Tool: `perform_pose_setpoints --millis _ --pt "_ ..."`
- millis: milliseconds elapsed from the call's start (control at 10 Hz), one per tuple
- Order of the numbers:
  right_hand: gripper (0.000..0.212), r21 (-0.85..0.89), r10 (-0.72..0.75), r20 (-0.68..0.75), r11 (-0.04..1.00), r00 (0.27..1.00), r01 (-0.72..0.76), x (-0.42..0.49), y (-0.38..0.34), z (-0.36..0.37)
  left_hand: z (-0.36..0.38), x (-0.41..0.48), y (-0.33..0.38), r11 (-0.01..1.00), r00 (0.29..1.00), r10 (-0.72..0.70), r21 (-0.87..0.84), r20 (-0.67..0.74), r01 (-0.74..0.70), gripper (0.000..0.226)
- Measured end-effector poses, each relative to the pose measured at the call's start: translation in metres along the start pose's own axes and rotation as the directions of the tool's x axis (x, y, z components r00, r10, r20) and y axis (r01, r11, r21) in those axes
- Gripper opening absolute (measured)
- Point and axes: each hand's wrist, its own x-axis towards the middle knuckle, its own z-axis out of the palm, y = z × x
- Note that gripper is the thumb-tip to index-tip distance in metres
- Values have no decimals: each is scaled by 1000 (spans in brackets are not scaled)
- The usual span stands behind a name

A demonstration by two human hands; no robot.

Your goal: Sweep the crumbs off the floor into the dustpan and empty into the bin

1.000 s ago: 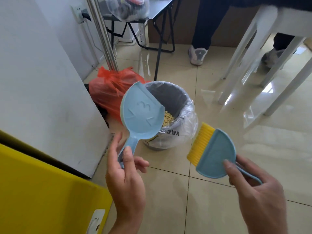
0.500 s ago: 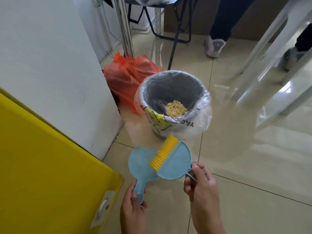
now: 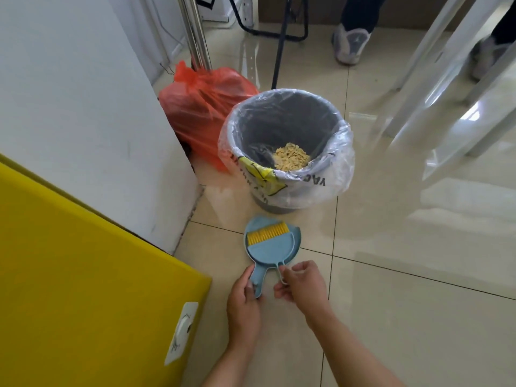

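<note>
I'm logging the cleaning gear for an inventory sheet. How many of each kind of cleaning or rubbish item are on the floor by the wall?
Dustpan, blue, handle held by the left hand: 1
Hand brush, blue with yellow bristles, lying in the dustpan, handle at the right hand: 1
Lined bin with crumbs inside: 1
Tied orange bag: 1
Total: 4

Blue dustpan (image 3: 252, 229) w/ yellow-bristled brush (image 3: 269, 244) nested inside, just past hands; crumbs (image 3: 291, 159) in lined bin (image 3: 339, 174) beyond.
</note>
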Motion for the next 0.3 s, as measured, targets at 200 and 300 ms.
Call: perform_pose_setpoints --millis 200,300 --pt "30 -132 -50 30 990 998 53 -6 7 -26 -5 6 8 991 998 40 129 51 -46 38" --pt "29 -225 -117 47 966 992 125 -27 8 -66 -15 -5 15 969 994 102 231 -47 -89 34"
